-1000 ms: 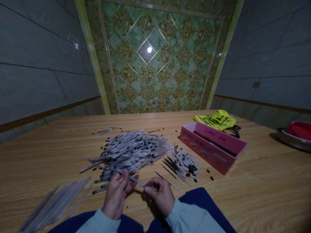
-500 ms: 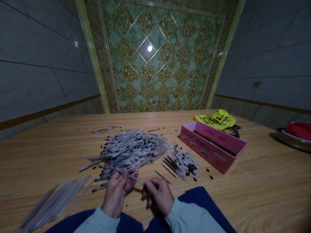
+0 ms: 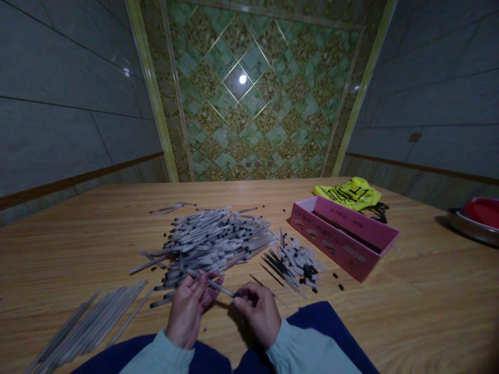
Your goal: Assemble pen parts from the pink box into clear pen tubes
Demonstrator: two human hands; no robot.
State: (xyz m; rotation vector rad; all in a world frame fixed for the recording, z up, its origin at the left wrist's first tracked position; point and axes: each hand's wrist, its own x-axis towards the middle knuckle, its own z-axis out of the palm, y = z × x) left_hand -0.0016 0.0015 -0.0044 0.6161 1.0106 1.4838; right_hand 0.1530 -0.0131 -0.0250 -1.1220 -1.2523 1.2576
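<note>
My left hand [image 3: 191, 307] is closed around a slim, pale translucent pen [image 3: 220, 287], which slants down to the right across my fingers. Fingers and thumb of my right hand [image 3: 258, 310] pinch the pen's lower right end, so that tip is hidden. Just beyond both hands lies a big heap of similar pale pens [image 3: 218, 236], many with dark ends. To the right of the heap are several thin dark refills [image 3: 278, 270] beside a pile of small clear caps [image 3: 300, 254] with some black pieces among them.
Long clear tubes [image 3: 91, 322] lie side by side at lower left on the wooden table [image 3: 97, 234]. At right stand an open pink box [image 3: 331, 241], a yellow bag [image 3: 351, 193] and a metal pan with something red [image 3: 481, 215]. Small black plugs [image 3: 341, 287] are scattered near the box.
Both hands keep their hold on the pen, in almost the same pose. The whole view has shifted very slightly; the things on the table appear unmoved.
</note>
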